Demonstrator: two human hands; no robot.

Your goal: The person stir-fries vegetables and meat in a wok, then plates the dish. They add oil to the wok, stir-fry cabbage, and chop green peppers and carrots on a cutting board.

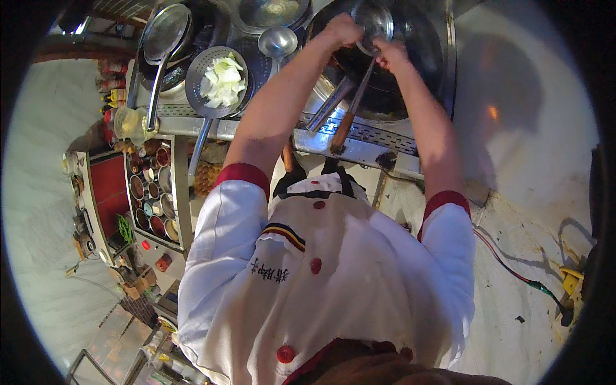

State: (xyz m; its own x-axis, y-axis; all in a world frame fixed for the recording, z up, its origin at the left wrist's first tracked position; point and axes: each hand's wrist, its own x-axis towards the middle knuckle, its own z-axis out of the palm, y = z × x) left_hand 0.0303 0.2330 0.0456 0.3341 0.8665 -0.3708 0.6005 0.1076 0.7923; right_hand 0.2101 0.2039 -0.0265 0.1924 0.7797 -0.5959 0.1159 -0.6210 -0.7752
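Both my hands are over a dark wok (423,62) at the top of the view. A shiny round metal bowl (374,21) is between them. My left hand (345,31) is curled at its left edge, and my right hand (392,54) grips its lower right edge. A long metal shaft with a wooden handle (342,134) runs down from just below my right hand. Whether it joins the bowl is hidden. Beside it, the wok's tubular metal handle (331,104) juts towards me over the stove edge.
Cut pale green cabbage (224,81) lies in a perforated skimmer (195,98) to the left. A steel ladle (277,42), a round long-handled strainer (166,31) and a metal pan (272,12) are nearby. Several seasoning containers (154,190) stand at far left. A cable (505,272) crosses the right.
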